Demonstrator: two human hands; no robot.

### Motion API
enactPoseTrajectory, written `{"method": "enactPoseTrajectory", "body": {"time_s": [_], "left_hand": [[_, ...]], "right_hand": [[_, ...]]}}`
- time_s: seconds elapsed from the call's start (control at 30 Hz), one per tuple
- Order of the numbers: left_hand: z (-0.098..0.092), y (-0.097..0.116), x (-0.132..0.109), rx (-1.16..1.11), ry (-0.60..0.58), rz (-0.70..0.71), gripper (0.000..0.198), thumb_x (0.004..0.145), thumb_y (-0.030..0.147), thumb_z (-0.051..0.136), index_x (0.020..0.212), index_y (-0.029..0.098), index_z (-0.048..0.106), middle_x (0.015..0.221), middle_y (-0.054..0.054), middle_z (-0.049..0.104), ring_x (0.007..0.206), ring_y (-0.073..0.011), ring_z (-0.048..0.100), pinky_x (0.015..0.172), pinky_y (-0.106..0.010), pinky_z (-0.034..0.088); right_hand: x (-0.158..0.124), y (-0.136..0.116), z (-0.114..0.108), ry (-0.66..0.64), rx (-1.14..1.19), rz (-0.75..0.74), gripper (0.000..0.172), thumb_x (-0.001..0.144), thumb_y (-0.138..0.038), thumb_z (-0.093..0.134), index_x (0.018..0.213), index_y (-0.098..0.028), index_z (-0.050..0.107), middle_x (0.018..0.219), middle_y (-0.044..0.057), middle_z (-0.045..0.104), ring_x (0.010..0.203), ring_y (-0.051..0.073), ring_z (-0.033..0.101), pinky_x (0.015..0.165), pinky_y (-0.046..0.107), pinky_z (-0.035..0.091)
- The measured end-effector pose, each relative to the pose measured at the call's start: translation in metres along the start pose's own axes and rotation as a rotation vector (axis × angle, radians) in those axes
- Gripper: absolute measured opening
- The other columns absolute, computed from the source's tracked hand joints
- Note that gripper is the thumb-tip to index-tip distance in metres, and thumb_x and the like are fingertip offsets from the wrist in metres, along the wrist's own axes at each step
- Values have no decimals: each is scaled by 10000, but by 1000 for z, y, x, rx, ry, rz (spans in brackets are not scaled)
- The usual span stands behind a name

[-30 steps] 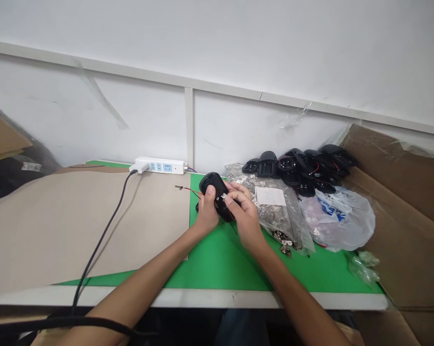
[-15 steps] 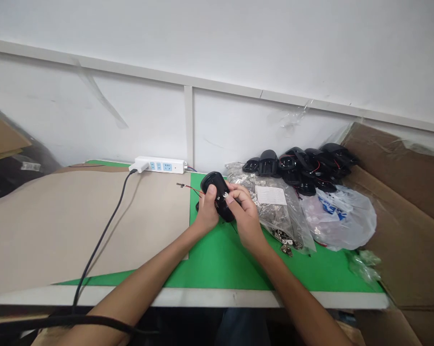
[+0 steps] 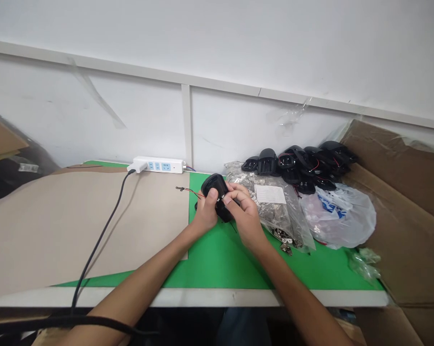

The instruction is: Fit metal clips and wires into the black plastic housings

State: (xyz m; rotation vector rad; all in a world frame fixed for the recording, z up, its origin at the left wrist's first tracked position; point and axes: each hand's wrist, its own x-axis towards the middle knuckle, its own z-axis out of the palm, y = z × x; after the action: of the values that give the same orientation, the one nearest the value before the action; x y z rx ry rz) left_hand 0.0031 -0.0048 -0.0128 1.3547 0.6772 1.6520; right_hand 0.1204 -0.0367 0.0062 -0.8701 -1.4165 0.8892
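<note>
Both hands hold a black oval plastic housing (image 3: 215, 185) above the green mat (image 3: 217, 262). My left hand (image 3: 205, 214) grips its left side with the thumb pressed on top. My right hand (image 3: 243, 216) grips its right side, fingertips pinched on a small metal piece at the housing's middle. Red and black wires (image 3: 188, 191) run out of the housing to the left.
A clear bag of small metal parts (image 3: 276, 211) lies right of the hands, with a white plastic bag (image 3: 341, 216) beyond. Several black housings (image 3: 303, 166) are piled by the wall. A white power strip (image 3: 160, 166), its black cable (image 3: 102, 238), brown paper (image 3: 58, 221) and cardboard (image 3: 407, 211) surround the mat.
My left thumb has slid further onto the top of the housing, which has turned slightly in my hands. Nothing else has moved.
</note>
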Motion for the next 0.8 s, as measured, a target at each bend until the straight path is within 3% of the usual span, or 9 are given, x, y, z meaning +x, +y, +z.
{"method": "enactPoseTrajectory", "body": {"time_s": [0.1, 0.23, 0.4, 0.57, 0.8], "left_hand": [[-4, 0, 0, 35, -60, 100, 670, 852, 835, 496, 887, 203, 712, 931, -90, 715, 924, -257, 668, 911, -403, 539], [-9, 3, -2, 153, -53, 206, 640, 853, 829, 501, 886, 228, 719, 864, -78, 675, 801, -238, 625, 821, -399, 531], [-14, 22, 3, 340, -123, 426, 588, 883, 790, 490, 887, 256, 737, 791, -92, 675, 760, -252, 630, 742, -402, 519], [-27, 41, 11, 417, -357, 599, 504, 866, 719, 619, 992, 252, 764, 821, -98, 725, 768, -251, 690, 782, -386, 560], [-31, 42, 7, 474, -397, 689, 507, 881, 673, 589, 1069, 224, 732, 807, -103, 727, 767, -243, 706, 825, -374, 591]], "right_hand": [[0, 2, -1, -20, 22, 2, 229, 896, -449, 690, 827, -233, 721, 1291, 97, 605, 1329, 276, 553, 1189, 462, 401], [-1, 6, -3, -60, 65, 23, 265, 894, -500, 714, 839, -241, 732, 1346, 100, 588, 1353, 288, 546, 1204, 489, 401], [-3, 10, -4, -114, 142, 25, 309, 890, -562, 737, 881, -253, 748, 1386, 97, 578, 1385, 281, 530, 1190, 476, 440], [-2, 10, -8, -203, 143, -27, 238, 900, -493, 767, 899, -255, 773, 1446, 94, 547, 1405, 277, 518, 1187, 457, 446], [-6, 6, -11, -193, 82, -85, 306, 873, -543, 784, 808, -247, 744, 1464, 93, 533, 1267, 268, 601, 1124, 447, 485]]}}
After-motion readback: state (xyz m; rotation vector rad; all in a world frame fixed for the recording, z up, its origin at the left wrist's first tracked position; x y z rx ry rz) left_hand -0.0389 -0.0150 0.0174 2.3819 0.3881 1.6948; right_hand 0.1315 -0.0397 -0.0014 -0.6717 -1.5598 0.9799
